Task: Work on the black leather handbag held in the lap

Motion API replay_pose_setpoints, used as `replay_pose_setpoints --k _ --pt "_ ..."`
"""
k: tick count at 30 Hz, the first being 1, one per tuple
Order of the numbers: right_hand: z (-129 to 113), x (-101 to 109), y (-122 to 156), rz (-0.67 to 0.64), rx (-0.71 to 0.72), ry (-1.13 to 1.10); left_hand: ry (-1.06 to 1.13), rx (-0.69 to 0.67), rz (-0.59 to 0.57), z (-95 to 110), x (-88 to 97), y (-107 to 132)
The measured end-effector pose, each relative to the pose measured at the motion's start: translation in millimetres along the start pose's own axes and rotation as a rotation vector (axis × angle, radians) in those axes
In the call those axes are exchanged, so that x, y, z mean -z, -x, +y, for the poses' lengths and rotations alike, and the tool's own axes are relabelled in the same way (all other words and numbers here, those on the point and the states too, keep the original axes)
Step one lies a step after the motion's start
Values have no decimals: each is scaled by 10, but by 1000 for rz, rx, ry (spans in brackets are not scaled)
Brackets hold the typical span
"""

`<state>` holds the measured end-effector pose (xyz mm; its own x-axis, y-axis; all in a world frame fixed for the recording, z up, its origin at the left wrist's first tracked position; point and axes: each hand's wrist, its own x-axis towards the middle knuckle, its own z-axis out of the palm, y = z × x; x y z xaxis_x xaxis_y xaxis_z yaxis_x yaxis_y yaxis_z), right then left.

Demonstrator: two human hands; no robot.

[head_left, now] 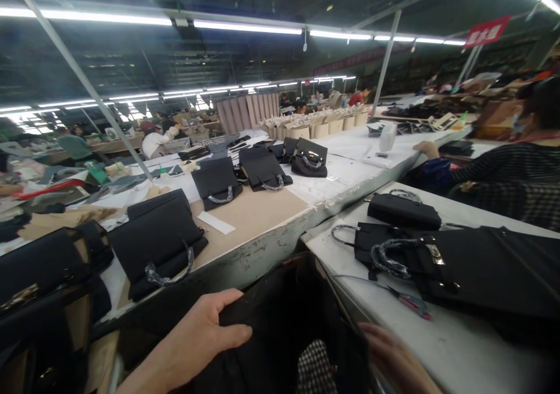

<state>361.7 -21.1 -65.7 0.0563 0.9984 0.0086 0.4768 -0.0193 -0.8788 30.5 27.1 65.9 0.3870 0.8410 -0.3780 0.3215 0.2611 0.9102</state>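
A black bag (pixel 271 318) with its mouth open upward stands in front of me, low in the head view. Checked cloth (pixel 315 366) shows at its lower middle. My left hand (pixel 205 333) grips the bag's left edge between thumb and fingers, the other fingers being hidden. Against the right side of the bag is my right hand (pixel 389 350); motion smears it and its fingertips are out of sight. Close by on the right table lies a large black handbag (pixel 490 266) with wrapped handles. A small pair of thread snips (pixel 411 303) rests beside it.
Several black handbags stand along the left bench, the nearest a black handbag (pixel 153 236). A white paper strip (pixel 216 222) lies there. Cream bags (pixel 319 126) line the back. At right sits a co-worker (pixel 516 161) in stripes. A bench edge (pixel 262 245) runs diagonally.
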Motion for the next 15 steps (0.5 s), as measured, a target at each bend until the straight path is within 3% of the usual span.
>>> replay_pose_setpoints --k 2,3,5,8,9,11,15 --pt "-56 124 -39 173 -136 -163 -61 15 -6 8 -38 -7" --pt "-159 190 -55 207 -125 -184 -83 30 -16 -4 -82 -26" --pt "-465 295 -66 60 74 -75 -98 66 -45 -26 -172 -70" --pt "-896 371 -43 -450 428 176 -52 125 -81 -1 -190 -87" --pt "-967 386 -31 -537 479 276 -33 139 -87 15 -150 -72" --pt "-978 420 -3 -578 513 457 4 154 -83 28 -27 -18" --pt "-777 422 58 -479 489 637 -4 191 -77 -95 149 70"
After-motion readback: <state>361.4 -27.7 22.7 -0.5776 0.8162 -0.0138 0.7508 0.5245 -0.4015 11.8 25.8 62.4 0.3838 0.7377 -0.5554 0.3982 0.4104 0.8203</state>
